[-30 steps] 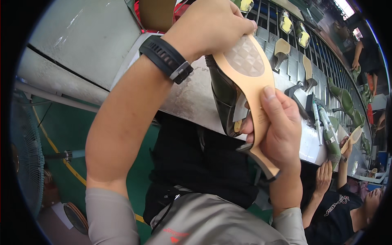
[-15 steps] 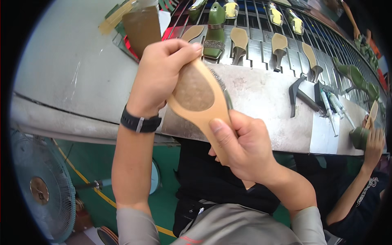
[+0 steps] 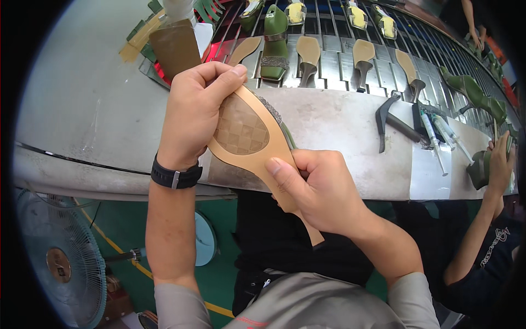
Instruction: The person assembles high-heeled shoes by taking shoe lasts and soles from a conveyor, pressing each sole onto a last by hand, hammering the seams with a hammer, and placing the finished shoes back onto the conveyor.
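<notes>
A high-heeled sandal (image 3: pixel 243 129) is held over the table edge with its sole turned toward me. The sole is tan, with a checkered patch at the forefoot. Along its far side show a glittery strap and a green edge. My left hand (image 3: pixel 192 109) is closed around the toe end, thumb at the tip. At the narrow waist my right hand (image 3: pixel 323 189) grips the sandal, thumb pressed on the sole and fingers mostly hidden beneath. The tan heel end points down toward my lap.
On the slatted conveyor (image 3: pixel 334 74) stand a green sandal (image 3: pixel 273 46) and several tan soles with heels (image 3: pixel 308 52). A hammer (image 3: pixel 402 126) and syringes (image 3: pixel 435 142) lie right. A co-worker's hand (image 3: pixel 499 164) holds a green shoe (image 3: pixel 479 170). A fan (image 3: pixel 60 263) stands lower left.
Both hands and the sandal have shifted slightly left. The sole's checkered patch, blurred before, now shows sharply. The grip looks the same.
</notes>
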A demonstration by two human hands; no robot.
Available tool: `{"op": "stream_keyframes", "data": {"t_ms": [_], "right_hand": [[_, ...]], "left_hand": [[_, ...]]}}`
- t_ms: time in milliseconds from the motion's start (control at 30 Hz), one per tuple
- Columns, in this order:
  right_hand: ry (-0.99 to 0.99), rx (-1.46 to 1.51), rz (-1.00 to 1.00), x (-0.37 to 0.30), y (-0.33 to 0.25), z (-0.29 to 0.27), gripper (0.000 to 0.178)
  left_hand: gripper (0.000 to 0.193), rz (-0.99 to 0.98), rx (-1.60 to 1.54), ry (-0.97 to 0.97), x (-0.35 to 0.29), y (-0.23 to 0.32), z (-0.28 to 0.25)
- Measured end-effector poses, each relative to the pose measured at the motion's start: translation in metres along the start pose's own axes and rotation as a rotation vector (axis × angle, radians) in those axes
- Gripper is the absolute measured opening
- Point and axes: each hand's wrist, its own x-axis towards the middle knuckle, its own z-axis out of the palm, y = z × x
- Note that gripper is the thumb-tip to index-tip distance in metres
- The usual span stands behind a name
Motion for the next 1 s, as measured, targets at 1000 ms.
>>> {"op": "stream_keyframes", "data": {"t_ms": [1000], "right_hand": [[0.115,-0.349,-0.128,-0.031,-0.007,-0.046,0.047]], "left_hand": [[0.058,0.452,-0.034,-0.094,-0.046,-0.106,0.058]]}}
